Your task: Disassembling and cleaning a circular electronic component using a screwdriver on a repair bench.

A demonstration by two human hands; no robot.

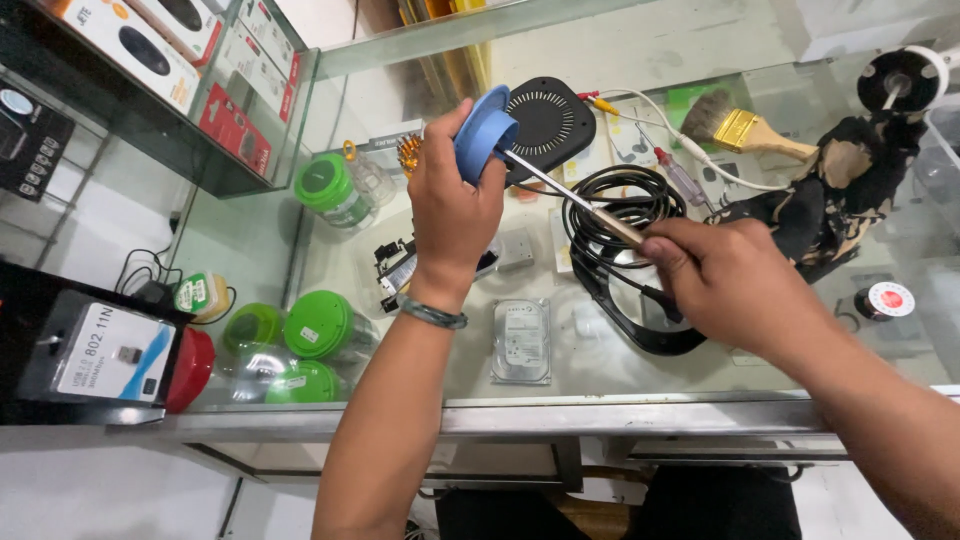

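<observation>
While the left hand (pixel 452 215) grips the blue round part (pixel 485 133) raised above the glass counter (pixel 700 370), the right hand (pixel 722 280) pinches a thin wooden-handled tool (pixel 570 195), its tip at the part's underside. Steadying that tip against the rim, with light pressure, seems wise.

A round blue plastic part (pixel 486 133) is held tilted above the glass surface (pixel 600 360); a slim metal-shafted tool with a wooden handle (pixel 570 195) pokes into it.

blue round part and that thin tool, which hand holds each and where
Left hand grips the blue round part around its rim; right hand holds the thin tool by its wooden handle end.
</observation>
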